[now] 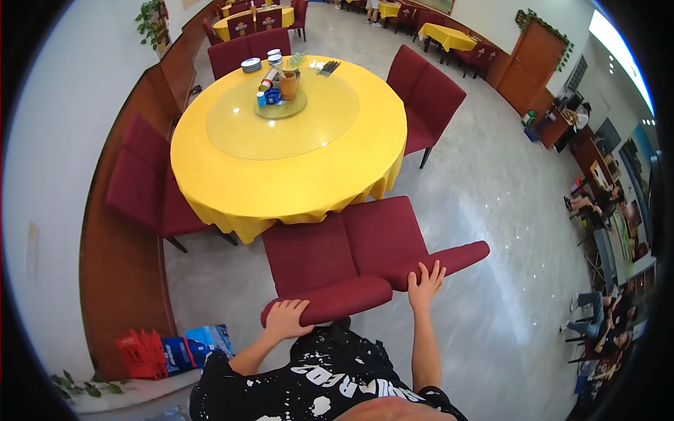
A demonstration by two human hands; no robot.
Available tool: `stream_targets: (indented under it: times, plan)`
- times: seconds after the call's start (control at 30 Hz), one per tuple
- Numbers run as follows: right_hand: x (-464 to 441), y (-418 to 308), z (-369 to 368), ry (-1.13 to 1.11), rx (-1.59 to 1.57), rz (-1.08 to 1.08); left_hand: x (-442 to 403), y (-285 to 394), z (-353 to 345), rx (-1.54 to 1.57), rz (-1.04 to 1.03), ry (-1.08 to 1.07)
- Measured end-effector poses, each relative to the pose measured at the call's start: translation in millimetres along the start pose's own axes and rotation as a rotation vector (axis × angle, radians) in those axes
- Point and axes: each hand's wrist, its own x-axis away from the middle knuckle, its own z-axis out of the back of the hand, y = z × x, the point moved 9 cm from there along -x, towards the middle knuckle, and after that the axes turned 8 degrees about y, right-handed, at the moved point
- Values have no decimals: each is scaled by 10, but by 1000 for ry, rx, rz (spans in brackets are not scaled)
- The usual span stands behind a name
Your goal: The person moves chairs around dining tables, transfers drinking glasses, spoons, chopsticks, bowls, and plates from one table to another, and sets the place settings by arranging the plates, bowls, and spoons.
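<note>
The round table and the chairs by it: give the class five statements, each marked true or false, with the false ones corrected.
1. The left hand touches the left chair's back. True.
2. The right hand is raised, touching nothing. False: it touches the right chair's back.
3. The tablecloth is red. False: it is yellow.
4. The brown pot stands upright on the table. True.
5. The stacked plates are on the floor. False: they are on the table.
</note>
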Motion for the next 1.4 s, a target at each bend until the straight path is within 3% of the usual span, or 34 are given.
stream_targets:
  times: [0.23,0.57,0.67,0.8,1.0,1.4]
  plan:
    - [-999,1071,11,202,-36,-149,-149,123,-364,-13,91,-282]
    - [-1879,2509,-140,305,-229,-466,-1506,1647,-1370,18,48,-196]
    - [-1880,2521,-109,275,-291,-466,-1791,1930,-1219,45,79,-259]
    - [-1897,2466,-55,265,-300,-447,-1980,1981,-1510,-6,185,-394]
    - [-1846,2482,-73,260,-272,-448,-2014,2068,-1446,99,90,-205]
    - [-1827,2465,-173,151,-219,-490,-1900,1992,-1485,189,38,-29]
